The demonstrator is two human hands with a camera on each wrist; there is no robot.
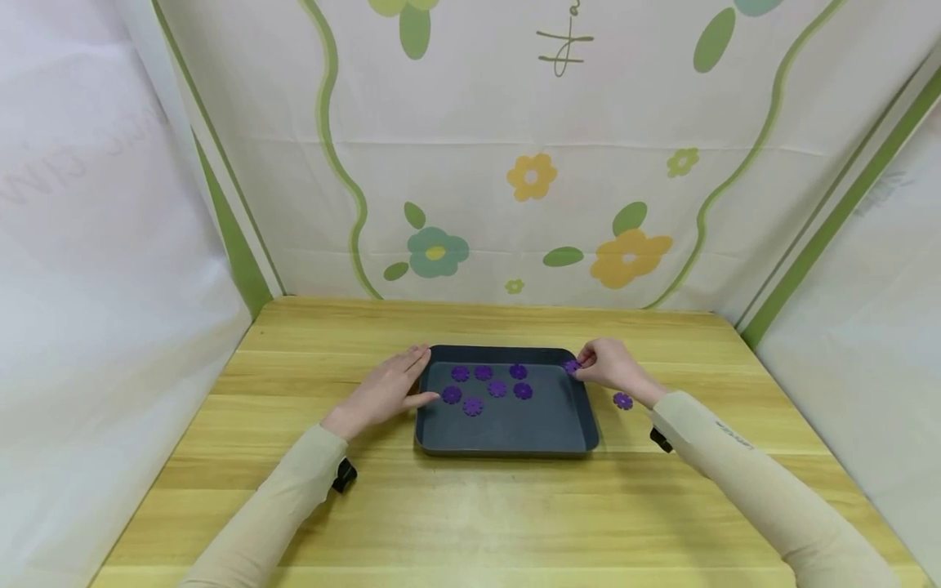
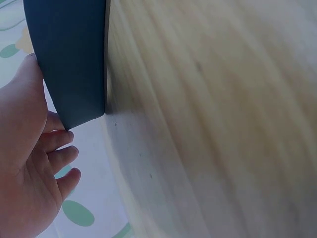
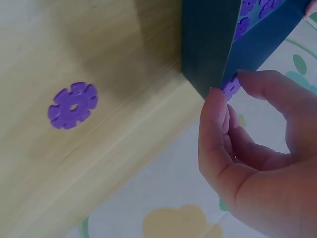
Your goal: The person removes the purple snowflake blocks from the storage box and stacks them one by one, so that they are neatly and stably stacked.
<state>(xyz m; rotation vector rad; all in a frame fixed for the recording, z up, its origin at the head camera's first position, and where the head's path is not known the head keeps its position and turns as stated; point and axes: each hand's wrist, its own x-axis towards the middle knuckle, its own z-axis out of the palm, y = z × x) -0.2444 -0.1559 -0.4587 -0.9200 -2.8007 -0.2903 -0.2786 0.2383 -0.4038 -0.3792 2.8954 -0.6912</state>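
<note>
My left hand [image 1: 387, 384] rests at the left rim of a dark grey rectangular tray [image 1: 507, 433], its thumb reaching over the edge and its fingers by the far left corner. In the left wrist view the hand [image 2: 29, 153] touches the tray wall [image 2: 69, 59]. At the far right corner, my right hand [image 1: 612, 363] pinches a purple notched flower-shaped disc [image 3: 231, 88] between thumb and index finger, against the rim. Several like purple discs [image 1: 497, 389] lie spread inside the tray. Another purple disc [image 3: 73, 106] lies on the table, right of the tray.
The tray stands on a light wooden table [image 1: 470, 523]. White fabric walls [image 1: 456, 180] with printed flowers and green lines rise behind and at both sides of it.
</note>
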